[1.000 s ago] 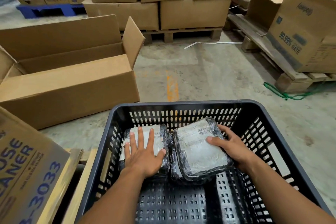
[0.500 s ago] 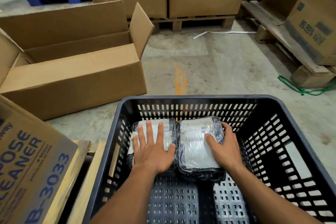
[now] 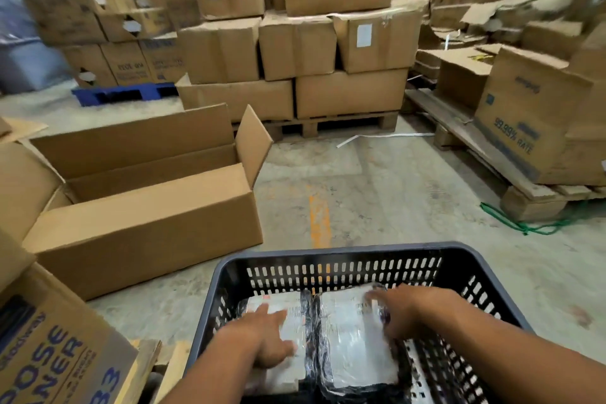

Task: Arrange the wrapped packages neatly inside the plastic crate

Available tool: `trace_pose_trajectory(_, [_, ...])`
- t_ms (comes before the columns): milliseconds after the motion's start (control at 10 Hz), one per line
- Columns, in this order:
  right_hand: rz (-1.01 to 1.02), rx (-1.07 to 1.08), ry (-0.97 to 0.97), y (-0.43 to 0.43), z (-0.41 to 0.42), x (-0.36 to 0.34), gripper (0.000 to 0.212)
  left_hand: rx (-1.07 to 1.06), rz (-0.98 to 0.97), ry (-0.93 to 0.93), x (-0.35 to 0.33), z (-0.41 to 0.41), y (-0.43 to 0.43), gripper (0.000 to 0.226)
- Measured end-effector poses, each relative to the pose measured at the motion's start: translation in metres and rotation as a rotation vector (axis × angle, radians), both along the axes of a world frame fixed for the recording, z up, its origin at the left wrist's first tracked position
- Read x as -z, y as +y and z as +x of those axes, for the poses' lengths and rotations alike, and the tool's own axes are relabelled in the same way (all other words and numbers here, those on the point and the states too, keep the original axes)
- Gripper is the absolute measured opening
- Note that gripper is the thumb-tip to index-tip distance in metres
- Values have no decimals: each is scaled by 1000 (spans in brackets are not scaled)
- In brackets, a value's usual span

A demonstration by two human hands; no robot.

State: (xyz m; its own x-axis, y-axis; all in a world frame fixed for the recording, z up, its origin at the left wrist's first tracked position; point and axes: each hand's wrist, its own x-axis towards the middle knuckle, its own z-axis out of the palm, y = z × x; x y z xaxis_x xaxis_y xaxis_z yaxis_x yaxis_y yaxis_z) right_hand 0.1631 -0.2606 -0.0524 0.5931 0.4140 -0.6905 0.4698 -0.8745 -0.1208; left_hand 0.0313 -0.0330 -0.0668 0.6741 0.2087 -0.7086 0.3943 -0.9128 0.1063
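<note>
A dark grey plastic crate point(image 3: 344, 256) with slotted walls stands on the floor right in front of me. Two packages wrapped in clear film lie side by side against its far wall: the left package point(image 3: 288, 308) and the right package point(image 3: 354, 338). My left hand point(image 3: 262, 338) lies over the left package, fingers blurred and spread. My right hand point(image 3: 400, 311) rests on the right edge of the right package, fingers curled against it. Neither package is lifted.
An open long cardboard box point(image 3: 141, 207) lies on the concrete floor to the left. A printed carton point(image 3: 49, 348) sits at the near left. Stacked cartons on a wooden pallet point(image 3: 328, 125) fill the back, more cartons point(image 3: 531, 121) stand on the right. A green cord point(image 3: 524, 226) lies on the floor.
The camera has tilted up, so more of the stacked cartons shows and the crate sits lower in view. Both hands have drawn back a little over the packages; the packages stay side by side.
</note>
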Motion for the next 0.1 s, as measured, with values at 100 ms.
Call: trace_pose_trajectory(100, [-65,-254,-136,-9,7,-54,57,-56,-95,-5,-47,5,-2,76])
